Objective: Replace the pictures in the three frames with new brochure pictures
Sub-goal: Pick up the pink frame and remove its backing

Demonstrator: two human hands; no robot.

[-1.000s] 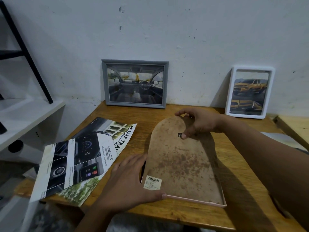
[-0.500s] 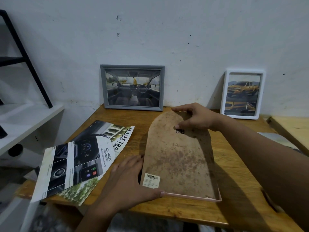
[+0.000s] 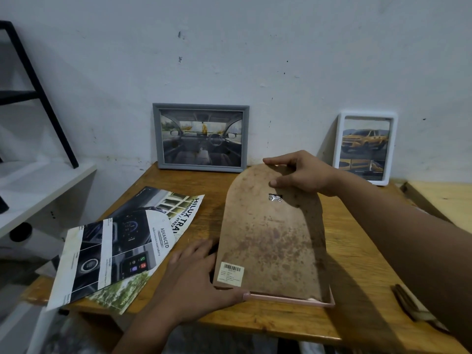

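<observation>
three frames (image 3: 200, 137), one brochure (image 3: 122, 249), two hands (image 3: 302, 174)

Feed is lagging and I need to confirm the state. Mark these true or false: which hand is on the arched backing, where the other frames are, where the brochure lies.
1. The right hand grips the top of the arched backing. True.
2. The left hand holds the brochure. False: it rests flat at the backing's lower left edge.
3. The grey frame and white frame lean against the wall. True.
4. The brochure lies right of the backing. False: it lies left.
5. The backing's barcode sticker is near its top. False: it is at the bottom left.
</observation>
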